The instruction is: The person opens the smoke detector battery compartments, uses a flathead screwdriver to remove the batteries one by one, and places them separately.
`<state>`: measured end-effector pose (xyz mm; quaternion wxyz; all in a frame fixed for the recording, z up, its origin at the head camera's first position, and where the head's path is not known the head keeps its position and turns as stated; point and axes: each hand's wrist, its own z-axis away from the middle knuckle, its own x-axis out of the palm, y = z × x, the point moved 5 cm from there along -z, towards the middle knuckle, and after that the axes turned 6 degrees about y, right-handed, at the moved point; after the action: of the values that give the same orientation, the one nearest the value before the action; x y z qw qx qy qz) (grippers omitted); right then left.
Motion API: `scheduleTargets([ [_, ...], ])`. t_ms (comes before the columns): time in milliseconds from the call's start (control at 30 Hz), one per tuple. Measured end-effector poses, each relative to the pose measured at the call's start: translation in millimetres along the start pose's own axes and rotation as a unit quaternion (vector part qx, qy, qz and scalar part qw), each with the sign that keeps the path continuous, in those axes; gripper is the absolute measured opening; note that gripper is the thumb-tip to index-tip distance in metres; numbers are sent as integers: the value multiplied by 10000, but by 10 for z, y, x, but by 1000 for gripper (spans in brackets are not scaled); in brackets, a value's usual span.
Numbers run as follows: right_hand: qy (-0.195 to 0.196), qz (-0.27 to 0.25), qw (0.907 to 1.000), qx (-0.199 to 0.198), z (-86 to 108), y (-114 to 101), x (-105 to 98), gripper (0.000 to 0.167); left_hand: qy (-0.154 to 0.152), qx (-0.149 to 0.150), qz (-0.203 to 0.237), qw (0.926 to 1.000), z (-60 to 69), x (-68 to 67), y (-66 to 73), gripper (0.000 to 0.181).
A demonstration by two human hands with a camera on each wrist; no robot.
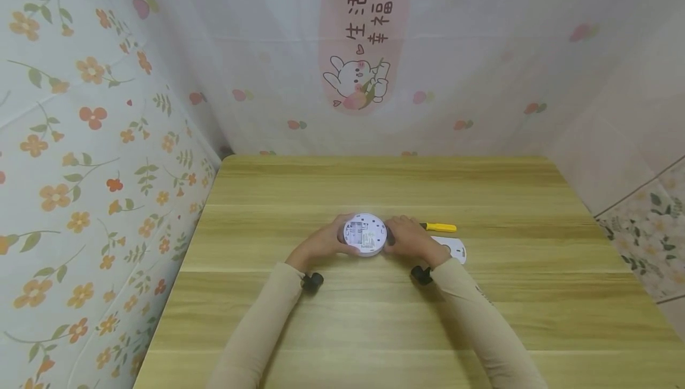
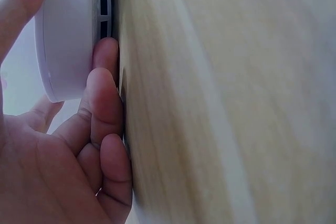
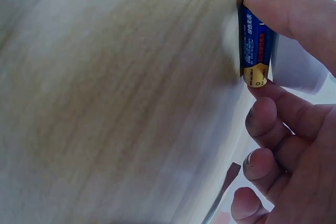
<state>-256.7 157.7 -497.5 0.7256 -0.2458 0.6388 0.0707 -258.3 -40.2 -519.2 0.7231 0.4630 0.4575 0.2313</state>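
A round white smoke alarm [image 1: 369,251] stands between the hands, its back with a battery bay turned towards the head camera. My left hand [image 1: 327,239] holds it by the left side; in the left wrist view, fingers lie along the white casing [image 2: 68,40] and its vented rim. On the other side, my right hand [image 1: 409,237] pinches a blue and gold battery [image 3: 256,45] by the alarm's side. The thumb lies on the battery's upper part and the index finger at its gold end. Whether the bay holds another battery I cannot tell.
Just right of the right hand lies a screwdriver with a yellow handle [image 1: 441,228], its shaft partly hidden by the hand. A white mounting plate [image 1: 458,250] with holes is partly under the right wrist. The wooden table [image 1: 364,317] meets patterned cloth [image 1: 267,68] behind.
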Motion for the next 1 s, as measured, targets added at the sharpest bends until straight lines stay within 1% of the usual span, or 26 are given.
scheduleTargets([
  [100, 36, -26, 10000, -9, 9, 17, -6, 49, 0, -46, 32, 10000, -6, 5, -5, 99],
  [233, 71, -165, 9998, 40, 27, 58, -28, 51, 15, -11, -10, 10000, -18, 5, -9, 99],
  [367, 110, -275, 9996, 44, 61, 96, -64, 53, 27, -46, -85, 10000, -10, -3, -7, 100],
  [433, 114, -271, 9995, 74, 84, 122, -80, 51, 33, -97, -126, 9999, -1, -8, 0, 101],
  [633, 115, -241, 9994, 220, 175, 207, -135, 47, 79, -110, -231, 9996, 5, -32, 31, 102],
  [867, 221, -169, 9995, 135, 294, 309, -150, 51, 24, -172, -179, 9997, 0, -13, 13, 103],
  [1000, 275, -166, 9994, 130, 353, 346, -167, 49, 34, -167, -173, 9997, 2, -1, 1, 103],
])
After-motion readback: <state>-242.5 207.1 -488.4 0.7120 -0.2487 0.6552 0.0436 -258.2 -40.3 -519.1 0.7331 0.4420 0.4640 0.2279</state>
